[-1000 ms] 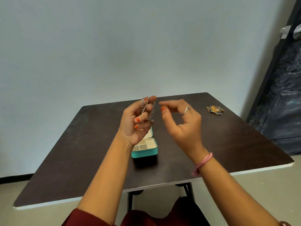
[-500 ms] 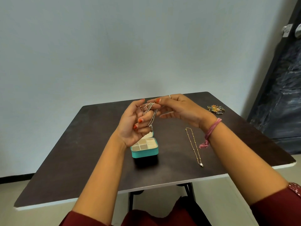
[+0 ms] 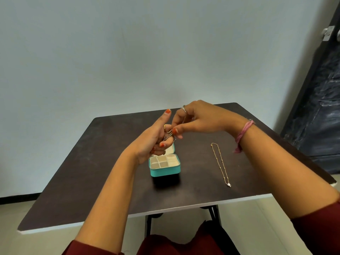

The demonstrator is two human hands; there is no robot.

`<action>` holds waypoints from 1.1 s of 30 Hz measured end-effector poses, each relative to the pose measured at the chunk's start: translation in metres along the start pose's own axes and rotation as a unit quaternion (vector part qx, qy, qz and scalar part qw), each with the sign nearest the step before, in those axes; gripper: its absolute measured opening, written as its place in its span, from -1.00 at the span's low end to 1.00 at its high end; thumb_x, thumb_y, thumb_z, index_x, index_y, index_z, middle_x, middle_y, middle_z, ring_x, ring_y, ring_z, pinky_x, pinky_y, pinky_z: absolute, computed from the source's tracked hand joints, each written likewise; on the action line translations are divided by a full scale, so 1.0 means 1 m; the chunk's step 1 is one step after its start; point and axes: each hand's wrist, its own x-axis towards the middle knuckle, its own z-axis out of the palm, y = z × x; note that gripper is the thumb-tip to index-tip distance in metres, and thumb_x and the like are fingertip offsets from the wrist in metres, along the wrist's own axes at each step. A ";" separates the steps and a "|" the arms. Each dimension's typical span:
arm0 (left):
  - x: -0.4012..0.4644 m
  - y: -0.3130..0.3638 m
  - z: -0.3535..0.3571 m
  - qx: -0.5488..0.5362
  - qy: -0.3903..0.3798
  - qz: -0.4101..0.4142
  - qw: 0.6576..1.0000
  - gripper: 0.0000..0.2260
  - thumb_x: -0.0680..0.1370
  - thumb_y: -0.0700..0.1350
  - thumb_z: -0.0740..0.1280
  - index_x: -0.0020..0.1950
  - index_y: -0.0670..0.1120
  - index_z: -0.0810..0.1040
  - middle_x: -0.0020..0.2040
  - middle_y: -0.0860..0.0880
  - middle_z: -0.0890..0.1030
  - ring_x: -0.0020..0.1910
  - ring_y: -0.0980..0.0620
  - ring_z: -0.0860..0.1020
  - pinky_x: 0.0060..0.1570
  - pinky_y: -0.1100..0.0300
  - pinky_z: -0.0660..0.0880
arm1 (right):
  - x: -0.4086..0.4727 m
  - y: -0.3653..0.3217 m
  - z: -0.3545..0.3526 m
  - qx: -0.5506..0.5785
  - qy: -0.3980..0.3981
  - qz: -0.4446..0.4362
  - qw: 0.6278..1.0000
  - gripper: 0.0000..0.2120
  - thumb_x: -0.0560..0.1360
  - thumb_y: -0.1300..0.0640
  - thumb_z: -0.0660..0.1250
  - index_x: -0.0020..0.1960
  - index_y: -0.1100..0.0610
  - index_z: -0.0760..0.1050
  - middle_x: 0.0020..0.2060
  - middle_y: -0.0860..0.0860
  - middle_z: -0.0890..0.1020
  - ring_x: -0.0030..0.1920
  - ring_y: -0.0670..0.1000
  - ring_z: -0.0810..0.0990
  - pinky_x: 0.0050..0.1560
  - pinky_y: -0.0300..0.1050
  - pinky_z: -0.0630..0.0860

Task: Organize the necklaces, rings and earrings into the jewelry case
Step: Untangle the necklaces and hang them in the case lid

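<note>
A small teal jewelry case (image 3: 164,170) stands open in the middle of the dark table (image 3: 92,172), showing cream compartments. Just above it my left hand (image 3: 152,138) holds a bunched silver necklace (image 3: 168,135) in its curled fingers, thumb raised. My right hand (image 3: 198,119), wearing a ring, pinches the same silver necklace from the right with thumb and fingertips. A thin gold necklace (image 3: 220,163) with a pearl pendant lies stretched out on the table to the right of the case. The case's lid is mostly hidden behind my left hand.
A pale wall rises behind the table. At the right stands a dark door (image 3: 320,100). My right forearm crosses above the table's right part. The table's white front edge (image 3: 165,211) runs below the case.
My right hand came in from the right and closed its fingertips on the silver necklace in my left hand. Both hands sank closer to the case. The far-right jewelry pile is now hidden behind my right wrist.
</note>
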 end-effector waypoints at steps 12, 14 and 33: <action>-0.002 -0.018 -0.014 -0.235 -0.067 0.106 0.964 -0.45 0.38 0.36 0.31 -0.03 -0.11 0.64 -0.45 -0.01 0.45 -0.65 0.21 0.28 -0.61 0.39 0.15 | -0.004 0.016 0.011 0.288 0.018 0.027 0.957 -0.81 0.55 0.22 0.31 0.13 0.07 0.57 0.04 0.05 0.68 0.08 0.05 0.63 0.25 0.14 0.50; -0.002 -0.017 -0.015 -0.247 -0.077 0.109 0.960 -0.41 0.30 0.39 0.37 -0.03 -0.12 0.64 -0.48 0.01 0.41 -0.65 0.21 0.25 -0.62 0.38 0.09 | -0.005 0.015 0.012 0.302 0.027 0.021 0.953 -0.80 0.55 0.20 0.31 0.14 0.08 0.58 0.05 0.05 0.67 0.09 0.06 0.63 0.25 0.13 0.49; 0.003 -0.017 0.006 -0.232 0.099 0.095 0.963 -0.72 0.47 0.17 0.27 -0.12 -0.04 0.42 -0.51 0.08 0.25 -0.56 0.17 0.02 -0.56 0.29 -0.08 | 0.007 0.008 0.025 0.259 0.103 0.015 0.960 -0.65 0.36 0.26 0.51 0.13 0.13 0.60 -0.21 0.00 0.71 -0.12 -0.12 0.68 0.04 -0.29 0.55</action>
